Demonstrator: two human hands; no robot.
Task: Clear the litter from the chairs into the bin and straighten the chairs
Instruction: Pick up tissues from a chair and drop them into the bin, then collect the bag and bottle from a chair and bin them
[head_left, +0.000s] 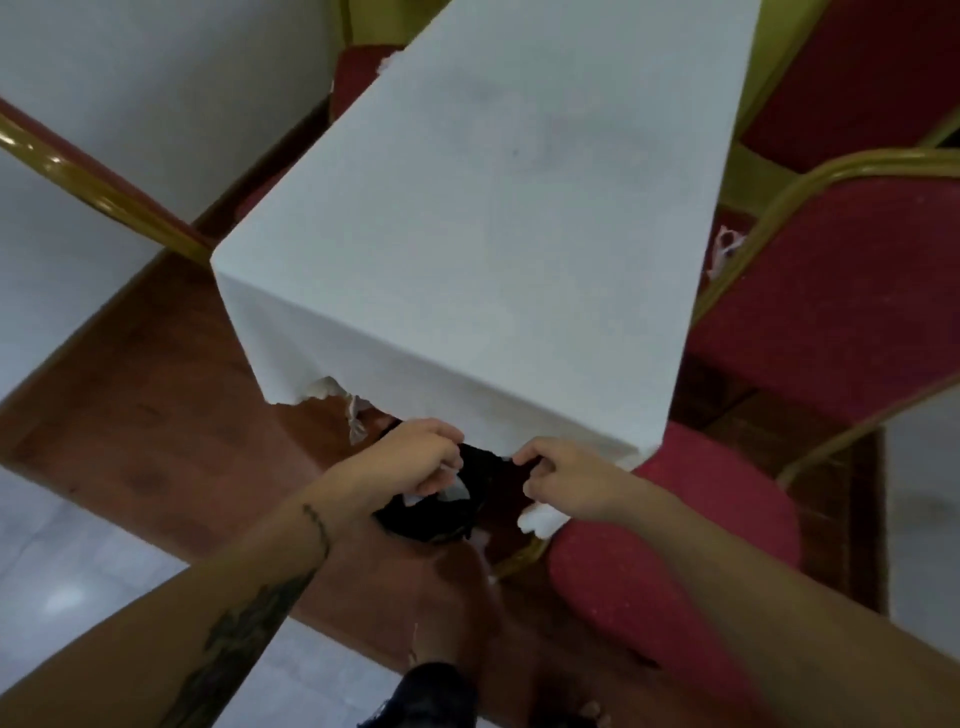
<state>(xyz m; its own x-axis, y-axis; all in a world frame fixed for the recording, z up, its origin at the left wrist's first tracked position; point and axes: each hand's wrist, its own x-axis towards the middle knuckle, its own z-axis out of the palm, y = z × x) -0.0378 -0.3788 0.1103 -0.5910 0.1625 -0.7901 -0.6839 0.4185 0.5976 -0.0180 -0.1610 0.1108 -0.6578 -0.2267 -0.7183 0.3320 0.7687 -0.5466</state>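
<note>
Pinching black bin bag (415, 525) rim: left hand (415, 460), right hand (566, 483). Mouth faces up; white scrap (453, 491) at left fingers.

A long table (493, 208) draped in white cloth stands on a brown wooden floor (130, 415) bordered by pale glossy tiles (78, 571).
</note>
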